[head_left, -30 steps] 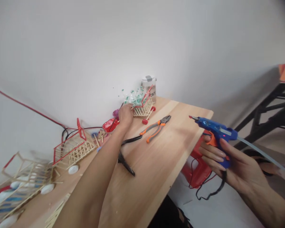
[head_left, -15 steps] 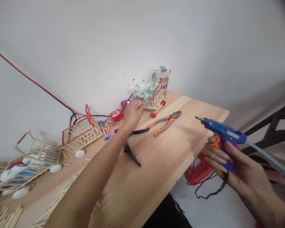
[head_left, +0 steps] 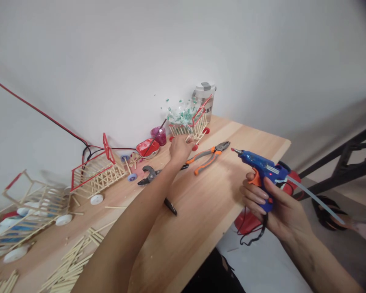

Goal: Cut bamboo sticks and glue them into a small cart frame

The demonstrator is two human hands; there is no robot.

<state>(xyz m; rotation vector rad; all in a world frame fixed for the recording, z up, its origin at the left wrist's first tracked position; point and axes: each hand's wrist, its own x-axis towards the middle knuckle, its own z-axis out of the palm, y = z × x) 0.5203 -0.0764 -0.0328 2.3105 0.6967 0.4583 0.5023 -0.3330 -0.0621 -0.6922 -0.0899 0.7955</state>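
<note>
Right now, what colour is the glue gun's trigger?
The trigger is orange, on the blue glue gun in the right hand; the head view shows it best.

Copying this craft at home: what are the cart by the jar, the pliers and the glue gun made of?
Cart: thin pale sticks, probably bare wood, with red-painted rim and wheels. Pliers: dull grey metal head; orange grips, likely rubber or plastic. Glue gun in the right hand: glossy blue plastic, orange trigger, metal-looking tip.

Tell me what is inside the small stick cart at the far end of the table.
A bunch of clear material flecked with green sticks out of the cart. Whatever lies lower down is hidden behind the slatted sides.
</note>
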